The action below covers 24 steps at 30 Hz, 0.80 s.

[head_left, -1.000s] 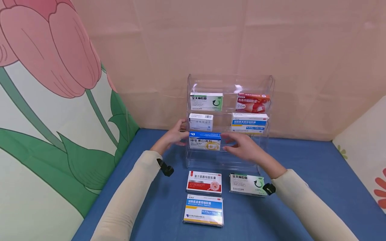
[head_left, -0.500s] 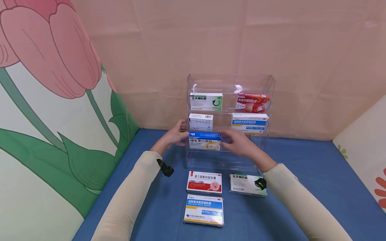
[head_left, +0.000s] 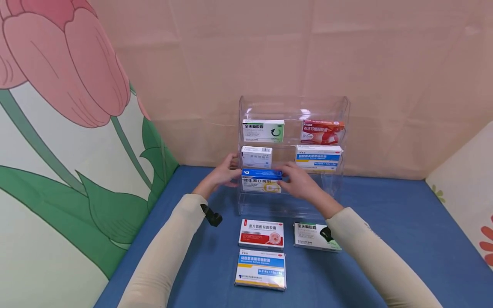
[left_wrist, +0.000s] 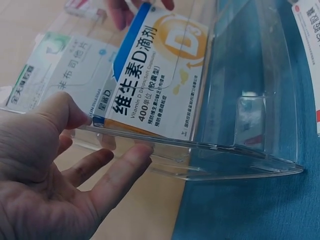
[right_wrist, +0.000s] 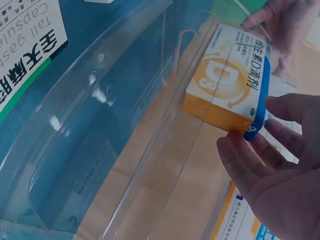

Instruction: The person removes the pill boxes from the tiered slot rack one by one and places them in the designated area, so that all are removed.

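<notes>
A vitamin D drops box (head_left: 262, 181) with a blue top lies in the left part of a lower tier of the clear plastic display rack (head_left: 294, 209). My left hand (head_left: 223, 173) is at the rack's left side, its thumb (left_wrist: 75, 116) at the side edge by the box's left end and its fingers extended along the outside of the wall. At the other end, my right hand (head_left: 302, 184) has its fingertips on the box's blue top edge and orange end (right_wrist: 215, 116). Its fingers are slightly bent, not wrapped around the box.
Above stand a white box (head_left: 256, 157), a blue-and-white box (head_left: 318, 158), a green-and-white box (head_left: 263, 131) and a red box (head_left: 322, 131). On the blue tablecloth (head_left: 208, 265) lie a red-and-white box (head_left: 261, 234), another blue-and-white box (head_left: 260, 269) and another green-and-white box (head_left: 310, 235).
My right hand has moved left, from beside the vitamin D drops box onto its right end. The left hand has stayed at the rack's side, and the box has hardly shifted.
</notes>
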Tool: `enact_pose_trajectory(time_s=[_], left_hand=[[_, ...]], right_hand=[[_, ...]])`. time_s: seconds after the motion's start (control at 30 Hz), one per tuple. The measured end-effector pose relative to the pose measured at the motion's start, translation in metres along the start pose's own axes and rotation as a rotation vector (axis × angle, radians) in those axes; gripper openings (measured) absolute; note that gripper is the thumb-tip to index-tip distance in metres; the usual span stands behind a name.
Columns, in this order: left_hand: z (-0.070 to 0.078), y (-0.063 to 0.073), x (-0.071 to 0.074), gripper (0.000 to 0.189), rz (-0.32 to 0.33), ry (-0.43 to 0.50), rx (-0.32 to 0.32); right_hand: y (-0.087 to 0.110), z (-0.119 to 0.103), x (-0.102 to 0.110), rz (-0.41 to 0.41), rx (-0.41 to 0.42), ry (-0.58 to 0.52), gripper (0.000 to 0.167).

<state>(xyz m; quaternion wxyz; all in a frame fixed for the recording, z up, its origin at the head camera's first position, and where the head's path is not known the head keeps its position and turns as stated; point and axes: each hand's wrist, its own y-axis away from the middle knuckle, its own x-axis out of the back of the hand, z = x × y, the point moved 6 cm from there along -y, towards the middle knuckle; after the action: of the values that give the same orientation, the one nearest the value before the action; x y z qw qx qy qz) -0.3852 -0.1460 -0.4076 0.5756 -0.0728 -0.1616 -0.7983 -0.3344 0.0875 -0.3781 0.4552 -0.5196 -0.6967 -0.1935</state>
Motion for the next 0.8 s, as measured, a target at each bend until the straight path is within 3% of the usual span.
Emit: enact_pose_trajectory(time_s=[0.47, 0.8], left_hand=[[0.002, 0.001, -0.001, 0.064, 0.028, -0.015, -0.03], [-0.002, 0.002, -0.002, 0.066, 0.052, -0.03, -0.027]], right_hand=[[-0.004, -0.003, -0.008, 0.097, 0.014, 0.169, 0.045], [0.002, -0.006, 0.003, 0.105, -0.068, 0.1, 0.044]])
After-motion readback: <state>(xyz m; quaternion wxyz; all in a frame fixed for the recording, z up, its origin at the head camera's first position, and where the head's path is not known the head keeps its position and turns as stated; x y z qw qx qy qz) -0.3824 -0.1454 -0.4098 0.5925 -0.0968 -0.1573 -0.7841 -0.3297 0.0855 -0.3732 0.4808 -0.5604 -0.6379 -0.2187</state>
